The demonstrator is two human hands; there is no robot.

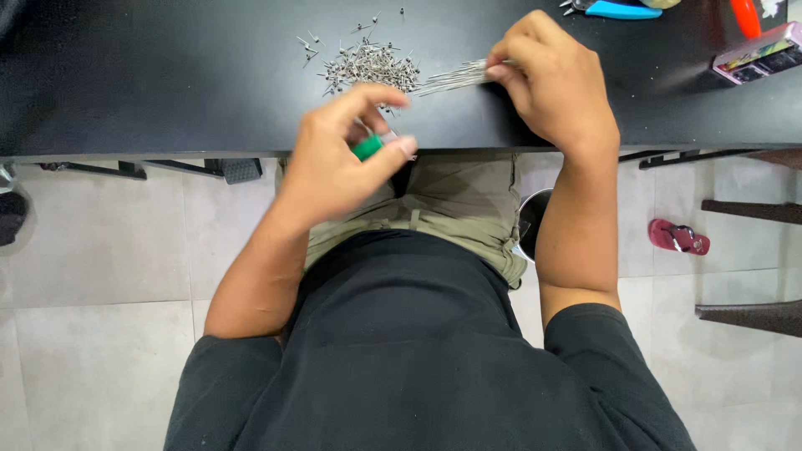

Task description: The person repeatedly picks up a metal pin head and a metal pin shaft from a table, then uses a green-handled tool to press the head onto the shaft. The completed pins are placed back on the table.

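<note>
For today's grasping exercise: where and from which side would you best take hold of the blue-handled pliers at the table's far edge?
Grip the blue-handled pliers by the blue handles, coming from above on the right. They lie flat on the black table, metal jaws pointing left toward the pins, handles stretching right and bare. The right hand, now pinching a bundle of thin metal rods, is nearest.

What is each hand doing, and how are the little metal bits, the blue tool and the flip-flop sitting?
Left hand: pinching a small green piece.
Right hand: gripping a bundle of thin wires.
Metal bits: piled loosely on the black table.
Blue-handled tool: lying untouched.
Red flip-flop: lying on the floor.
</note>
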